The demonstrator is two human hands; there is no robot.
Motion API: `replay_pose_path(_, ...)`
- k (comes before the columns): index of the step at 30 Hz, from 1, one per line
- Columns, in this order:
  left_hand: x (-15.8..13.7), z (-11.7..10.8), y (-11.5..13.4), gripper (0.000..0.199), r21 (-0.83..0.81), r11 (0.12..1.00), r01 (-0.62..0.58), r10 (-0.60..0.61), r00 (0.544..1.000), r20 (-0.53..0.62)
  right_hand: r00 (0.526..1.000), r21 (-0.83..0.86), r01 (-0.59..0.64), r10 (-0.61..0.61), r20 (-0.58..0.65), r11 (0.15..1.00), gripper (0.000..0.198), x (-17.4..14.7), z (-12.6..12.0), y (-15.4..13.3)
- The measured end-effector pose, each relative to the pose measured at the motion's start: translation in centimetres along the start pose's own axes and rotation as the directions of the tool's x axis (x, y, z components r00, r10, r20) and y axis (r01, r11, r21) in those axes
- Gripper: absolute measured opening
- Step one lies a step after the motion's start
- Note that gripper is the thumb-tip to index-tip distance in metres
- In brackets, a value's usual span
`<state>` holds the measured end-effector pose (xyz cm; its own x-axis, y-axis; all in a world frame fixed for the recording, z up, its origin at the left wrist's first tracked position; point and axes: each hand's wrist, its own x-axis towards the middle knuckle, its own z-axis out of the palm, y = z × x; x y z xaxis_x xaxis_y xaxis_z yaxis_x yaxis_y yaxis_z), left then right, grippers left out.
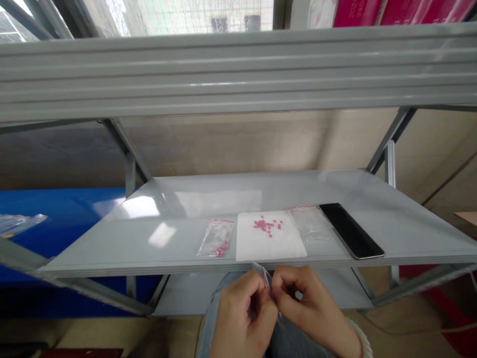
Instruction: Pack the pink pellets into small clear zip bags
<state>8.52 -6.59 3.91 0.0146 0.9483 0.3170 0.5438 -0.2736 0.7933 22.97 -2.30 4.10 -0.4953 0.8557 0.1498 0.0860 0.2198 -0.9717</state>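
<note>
In front of the shelf edge, my left hand (246,311) and my right hand (307,303) are close together, thumbs and fingers pinched. Between them is a small clear zip bag (260,269), mostly hidden by my fingers; whether its top is open cannot be made out. Just beyond lies a white paper sheet (268,251) with several small pink beads (264,225) loosely grouped on it. To its left rests a clear zip bag with pink beads in its lower corner (220,248). Clear bags (311,223) with a red strip lie right of the sheet.
A black smartphone (350,231) lies on the right of the grey shelf (179,199). The thick edge of an upper shelf (238,74) crosses above. Metal struts (128,154) stand at both sides. On the left, a plastic bag (20,223) lies on a blue surface (74,204).
</note>
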Motion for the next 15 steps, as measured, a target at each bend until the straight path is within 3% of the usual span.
replay_pose_path(6, -0.5, -0.1, 0.0, 0.025, 0.051, 0.998, 0.024, -0.024, 1.0, 0.002, 0.994, -0.188, -0.029, 0.008, -0.111, 0.982, 0.017, -0.6, 0.4, -0.8)
replay_pose_path(9, -0.5, -0.5, 0.1, 0.032, 0.055, 0.998, -0.041, 0.044, 0.997, -0.068, 0.988, -0.184, -0.048, 0.019, -0.153, 0.982, 0.017, -0.6, 0.1, -0.9)
replay_pose_path(13, -0.2, -1.2, -0.1, 0.034, 0.022, 0.975, -0.221, 0.221, 0.959, -0.178, 0.991, -0.111, -0.063, 0.049, -0.125, 0.992, 0.015, -0.5, -0.2, -1.3)
replay_pose_path(14, -0.1, -1.2, -0.2, 0.047, 0.027, 0.965, -0.261, 0.263, 0.953, -0.151, 0.992, -0.099, -0.069, 0.058, -0.116, 0.993, 0.014, -0.5, -0.2, -1.4)
replay_pose_path(15, 0.0, -1.2, -0.4, 0.072, 0.039, 0.957, -0.289, 0.291, 0.951, -0.102, 0.992, -0.091, -0.079, 0.068, -0.11, 0.993, 0.013, -0.5, -0.2, -1.5)
